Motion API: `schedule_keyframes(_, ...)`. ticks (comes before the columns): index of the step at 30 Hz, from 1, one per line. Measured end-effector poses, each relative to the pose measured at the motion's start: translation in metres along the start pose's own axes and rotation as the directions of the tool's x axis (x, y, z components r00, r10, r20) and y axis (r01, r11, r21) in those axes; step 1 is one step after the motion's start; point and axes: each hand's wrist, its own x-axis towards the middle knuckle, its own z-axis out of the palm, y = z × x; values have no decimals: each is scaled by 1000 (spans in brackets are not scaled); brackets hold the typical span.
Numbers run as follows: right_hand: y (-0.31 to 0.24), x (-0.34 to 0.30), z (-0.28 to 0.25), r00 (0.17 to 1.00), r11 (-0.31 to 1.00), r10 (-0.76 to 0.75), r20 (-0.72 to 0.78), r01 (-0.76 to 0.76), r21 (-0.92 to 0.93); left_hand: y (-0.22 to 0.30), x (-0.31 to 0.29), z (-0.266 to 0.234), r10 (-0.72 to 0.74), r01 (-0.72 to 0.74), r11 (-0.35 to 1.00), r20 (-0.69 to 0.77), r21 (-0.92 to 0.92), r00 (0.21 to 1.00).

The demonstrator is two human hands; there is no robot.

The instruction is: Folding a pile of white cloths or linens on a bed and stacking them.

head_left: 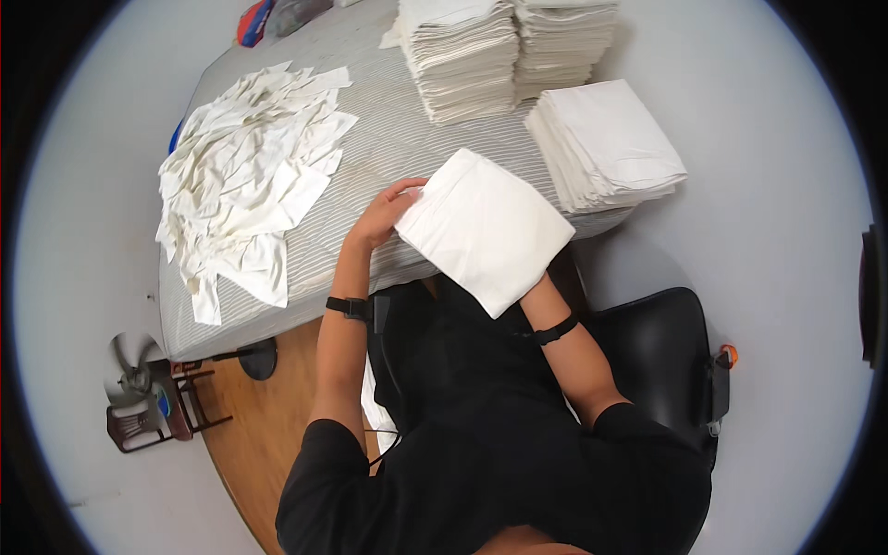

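A folded white cloth [486, 231], squarish and flat, is held tilted above my lap at the table's near edge. My left hand [388, 213] grips its left edge, with the fingertips against the side. From the lower right, my right hand [539, 285] reaches beneath the cloth and supports it; its fingers are hidden there. On the left of the table lies a loose, crumpled heap of white cloths [250, 176]. To the right of the held cloth sits a low stack of folded white cloths [610, 139].
Two taller stacks of folded white cloth, a left one [458, 60] and a right one [566, 42], stand at the back of the striped table cover [379, 92]. A black chair [652, 356] is at my right. A fan [139, 375] and a wooden chair [190, 407] stand at the lower left.
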Motion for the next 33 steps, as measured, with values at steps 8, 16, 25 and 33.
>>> schedule_keyframes(8,-203,17,-63,997,994,-51,-61,45,-98,-43,24,-54,111,-158,984,-420,-80,901)
schedule_keyframes(16,-228,30,-55,995,983,-60,-83,44,-181,-50,17,-48,195,-299,935,-427,-190,883)
schedule_keyframes(25,-244,38,-57,982,971,-146,-123,118,-207,-45,16,-36,213,-294,947,-435,-127,875)
schedule_keyframes(33,-230,40,-58,962,959,-224,-157,189,-214,-47,13,-37,223,-299,948,-437,-112,871)
